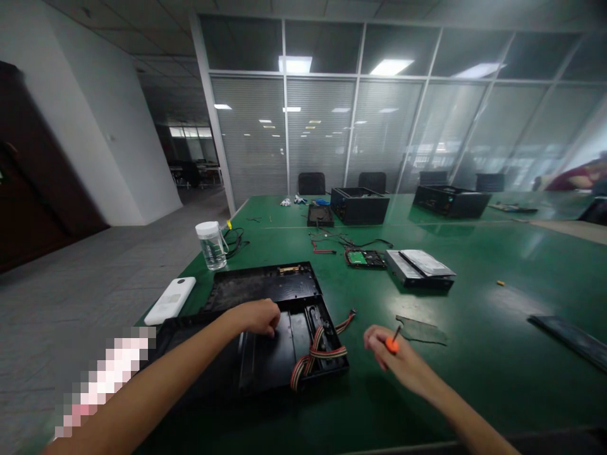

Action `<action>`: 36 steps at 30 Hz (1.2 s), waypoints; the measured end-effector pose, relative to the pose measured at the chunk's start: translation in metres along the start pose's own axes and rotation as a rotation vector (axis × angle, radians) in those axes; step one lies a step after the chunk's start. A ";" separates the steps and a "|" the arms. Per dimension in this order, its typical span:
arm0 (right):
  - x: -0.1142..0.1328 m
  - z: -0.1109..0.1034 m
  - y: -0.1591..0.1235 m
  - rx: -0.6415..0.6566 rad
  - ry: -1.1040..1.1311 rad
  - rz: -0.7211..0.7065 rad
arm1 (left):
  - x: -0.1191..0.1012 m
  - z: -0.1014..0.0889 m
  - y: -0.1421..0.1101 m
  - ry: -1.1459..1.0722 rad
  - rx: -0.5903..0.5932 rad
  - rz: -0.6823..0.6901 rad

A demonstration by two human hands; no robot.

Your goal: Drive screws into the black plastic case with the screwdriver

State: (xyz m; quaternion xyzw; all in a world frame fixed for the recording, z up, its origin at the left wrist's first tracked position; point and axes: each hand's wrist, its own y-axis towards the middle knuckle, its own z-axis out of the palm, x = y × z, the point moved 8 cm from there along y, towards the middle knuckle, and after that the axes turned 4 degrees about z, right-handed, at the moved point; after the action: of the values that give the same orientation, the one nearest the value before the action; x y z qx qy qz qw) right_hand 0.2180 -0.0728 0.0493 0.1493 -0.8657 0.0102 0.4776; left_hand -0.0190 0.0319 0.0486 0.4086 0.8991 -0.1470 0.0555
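An open black metal computer case (pixel 279 344) lies on the green table in front of me. My left hand (pixel 260 317) is over it with its fingers curled down; whether they pinch something is hidden. My right hand (pixel 391 354) is closed around a screwdriver (pixel 392 344) with an orange handle, its shaft pointing up and away. This hand is to the right of the case, apart from it. A striped ribbon cable (pixel 315 354) loops over the case's right end. Beyond the right hand lies a thin dark flat piece (pixel 422 330).
Left of the case are a white power-bank-like block (pixel 171 301) and a clear bottle (pixel 212 245). Farther back are a green circuit board (pixel 360 258), a silver-topped drive (pixel 422 268) and two black cases (pixel 359 206). A dark strip (pixel 571 339) lies at right.
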 end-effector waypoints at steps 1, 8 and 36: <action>0.015 0.014 -0.005 0.062 -0.114 -0.081 | 0.002 0.001 -0.005 -0.033 0.003 -0.005; 0.042 0.062 -0.023 0.097 -0.626 -0.310 | 0.031 -0.040 -0.007 -0.067 -0.319 -0.037; 0.007 0.047 0.070 0.016 -0.665 -0.378 | -0.100 -0.054 -0.101 0.224 -0.179 0.221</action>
State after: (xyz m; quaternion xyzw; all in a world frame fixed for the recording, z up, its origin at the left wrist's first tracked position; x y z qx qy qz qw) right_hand 0.1571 -0.0153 0.0386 0.3050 -0.9306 -0.1203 0.1630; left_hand -0.0283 -0.0861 0.1441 0.5121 0.8588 -0.0130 0.0070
